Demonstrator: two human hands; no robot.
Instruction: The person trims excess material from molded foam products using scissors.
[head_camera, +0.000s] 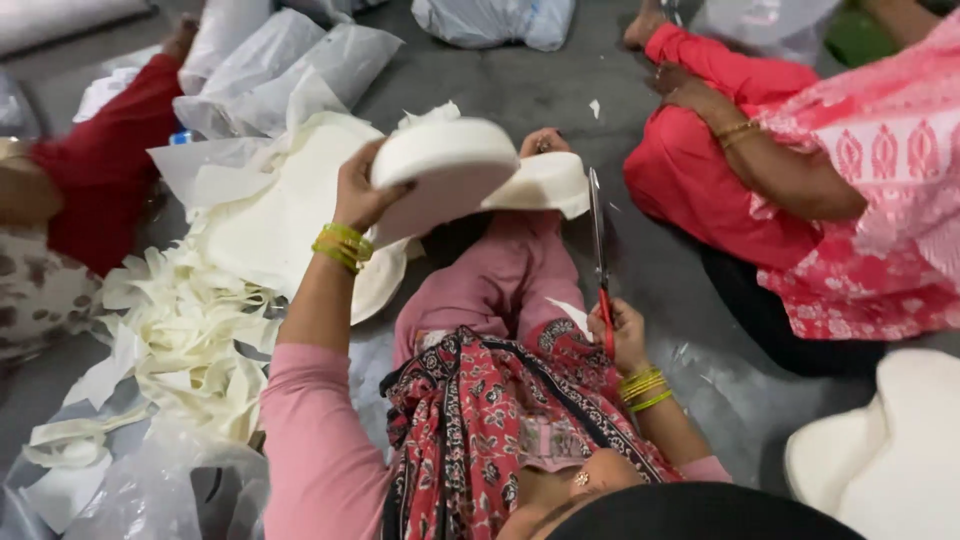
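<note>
My left hand (362, 190) is raised and grips a stack of cream foam pieces (445, 170) by its left edge, tilted above my lap. Another cream foam piece (545, 180) lies across my knee just beyond it. My right hand (620, 335) rests by my right thigh and holds long scissors with red handles (599, 250), the blades pointing away from me and closed. I sit on the floor in pink trousers and a red patterned top.
A heap of cream foam trimmings (190, 340) and sheets lies at my left. Clear plastic bags (280, 60) sit behind it. A person in pink and red (830, 170) sits at my right, another person in red at far left. More foam stacks (880, 460) lie bottom right.
</note>
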